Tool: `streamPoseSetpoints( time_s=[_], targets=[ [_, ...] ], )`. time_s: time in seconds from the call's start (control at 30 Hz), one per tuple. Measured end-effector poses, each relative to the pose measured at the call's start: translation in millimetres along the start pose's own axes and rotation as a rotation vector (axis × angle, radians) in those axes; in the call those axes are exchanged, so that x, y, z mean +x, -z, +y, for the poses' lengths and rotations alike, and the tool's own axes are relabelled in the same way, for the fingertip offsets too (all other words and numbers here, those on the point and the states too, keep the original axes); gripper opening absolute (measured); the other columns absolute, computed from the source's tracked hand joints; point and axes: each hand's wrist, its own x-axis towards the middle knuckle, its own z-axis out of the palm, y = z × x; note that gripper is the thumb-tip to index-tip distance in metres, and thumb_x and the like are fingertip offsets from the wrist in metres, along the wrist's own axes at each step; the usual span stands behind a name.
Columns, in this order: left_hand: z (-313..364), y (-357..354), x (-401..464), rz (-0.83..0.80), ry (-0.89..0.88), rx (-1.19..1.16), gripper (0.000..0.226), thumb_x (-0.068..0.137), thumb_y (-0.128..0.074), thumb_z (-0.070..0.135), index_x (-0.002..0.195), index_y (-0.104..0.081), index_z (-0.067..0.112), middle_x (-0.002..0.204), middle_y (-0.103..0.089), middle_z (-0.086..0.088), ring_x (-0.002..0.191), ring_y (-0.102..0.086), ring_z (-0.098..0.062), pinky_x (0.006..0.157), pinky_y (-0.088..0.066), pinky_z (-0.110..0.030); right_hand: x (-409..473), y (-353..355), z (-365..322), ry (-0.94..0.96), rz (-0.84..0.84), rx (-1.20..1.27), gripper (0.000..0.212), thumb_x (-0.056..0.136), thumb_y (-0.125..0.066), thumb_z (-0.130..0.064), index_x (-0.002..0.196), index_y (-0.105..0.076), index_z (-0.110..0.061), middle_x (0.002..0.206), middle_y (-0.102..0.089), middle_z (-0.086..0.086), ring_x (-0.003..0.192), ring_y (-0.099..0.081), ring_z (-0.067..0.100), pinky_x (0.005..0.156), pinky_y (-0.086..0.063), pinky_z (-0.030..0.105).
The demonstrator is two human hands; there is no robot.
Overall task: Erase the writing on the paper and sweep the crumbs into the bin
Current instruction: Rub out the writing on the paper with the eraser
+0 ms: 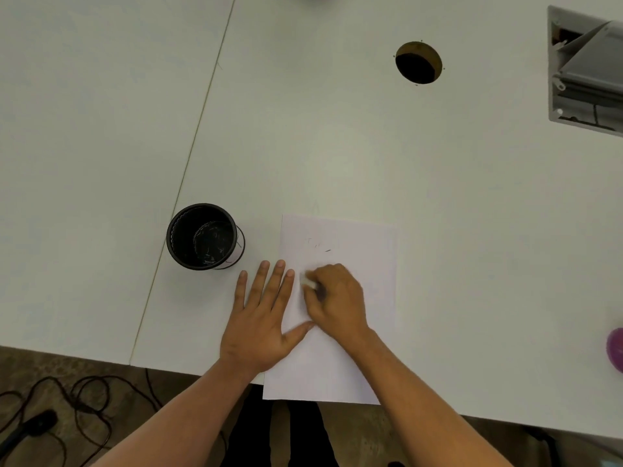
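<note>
Two hands, one paper [340, 362], one eraser [308, 281], one black bin [202, 235], one table [337, 146]

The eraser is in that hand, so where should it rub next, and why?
Probably slide the eraser up the paper to the faint pencil marks left above the right hand. They remain visible, and the left hand lies flat on the sheet's left edge, steadying it.

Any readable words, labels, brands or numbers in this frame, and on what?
None can be read.
White sheet of paper: faint pencil marks above the right hand, too small and faint to read.
Black round mesh bin: no label visible.
</note>
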Motion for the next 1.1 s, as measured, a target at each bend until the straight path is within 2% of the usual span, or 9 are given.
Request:
streamPoseSetpoints(
  time_s=[0.13, 0.27, 0.4, 0.47, 0.57, 0.77, 0.93, 1.1],
  targets=[
    [1, 1, 0, -0.015, 0.011, 0.008, 0.089, 0.094, -0.03, 0.073, 0.158, -0.018, 0.011, 0.167, -0.013, -0.01, 0.155, -0.009, -0.031, 0.122, -0.013, -0.061, 42, 10, 10, -0.108, 0.084, -0.005, 0.013, 0.081, -0.066, -0.01, 0.069, -0.061, -0.011, 0.064, -0.06, -0.001, 0.064, -0.046, 0.011, 0.055, -0.035, 0.023],
    [1, 2, 1, -0.012, 0.016, 0.005, 0.089, 0.094, -0.029, 0.073, 0.158, -0.017, 0.012, 0.167, -0.013, -0.01, 0.154, -0.009, -0.031, 0.121, -0.013, -0.061, 66, 19, 13, -0.14, 0.139, -0.019, 0.008, 0.081, -0.066, -0.009, 0.073, -0.063, -0.009, 0.068, -0.063, 0.002, 0.064, -0.051, 0.015, 0.055, -0.043, 0.028],
    [1, 0, 0, 0.015, 0.0, -0.008, 0.089, 0.094, -0.03, 0.073, 0.157, -0.022, 0.01, 0.167, -0.015, -0.01, 0.154, -0.011, -0.031, 0.121, -0.014, -0.062, 28, 8, 1, 0.01, 0.018, -0.035, 0.006, 0.077, -0.071, -0.007, 0.076, -0.065, -0.01, 0.068, -0.063, 0.002, 0.066, -0.05, 0.015, 0.056, -0.041, 0.026],
    [1, 0, 0, 0.015, 0.0, -0.003, 0.089, 0.094, -0.03, 0.073, 0.157, -0.022, 0.01, 0.166, -0.015, -0.01, 0.154, -0.011, -0.031, 0.121, -0.014, -0.062, 13, 4, 0, 0.026, -0.042, -0.021, 0.007, 0.076, -0.072, -0.01, 0.078, -0.066, -0.011, 0.068, -0.063, 0.0, 0.067, -0.049, 0.013, 0.056, -0.039, 0.023],
    [1, -1, 0, 0.008, 0.013, -0.004, 0.089, 0.094, -0.031, 0.073, 0.157, -0.021, 0.011, 0.167, -0.015, -0.01, 0.155, -0.009, -0.03, 0.122, -0.012, -0.061, 29, 7, 6, -0.034, -0.022, -0.022, 0.006, 0.078, -0.071, -0.017, 0.082, -0.068, -0.013, 0.069, -0.064, -0.002, 0.07, -0.051, 0.012, 0.057, -0.038, 0.022],
    [1, 0, 0, 0.019, 0.018, -0.008, 0.089, 0.094, -0.031, 0.073, 0.157, -0.021, 0.011, 0.167, -0.016, -0.01, 0.154, -0.01, -0.03, 0.122, -0.013, -0.06, 48, 7, -1, -0.168, 0.128, -0.006, 0.002, 0.08, -0.068, -0.014, 0.081, -0.068, -0.012, 0.072, -0.066, 0.001, 0.071, -0.055, 0.017, 0.056, -0.041, 0.026],
    [1, -1, 1, 0.032, 0.008, -0.017, 0.09, 0.093, -0.032, 0.074, 0.156, -0.024, 0.011, 0.166, -0.017, -0.01, 0.154, -0.011, -0.03, 0.121, -0.015, -0.062, 26, 0, -11, -0.059, 0.012, -0.023, 0.003, 0.08, -0.069, -0.013, 0.082, -0.069, -0.011, 0.072, -0.066, 0.001, 0.073, -0.055, 0.017, 0.058, -0.043, 0.025],
    [1, 0, 0, 0.025, 0.016, -0.003, 0.089, 0.094, -0.031, 0.073, 0.157, -0.021, 0.011, 0.167, -0.015, -0.01, 0.155, -0.009, -0.03, 0.122, -0.012, -0.06, 74, 11, -2, -0.154, 0.125, -0.057, 0.006, 0.081, -0.064, -0.012, 0.075, -0.065, -0.011, 0.069, -0.064, 0.002, 0.069, -0.051, 0.016, 0.054, -0.039, 0.026]
  ],
)
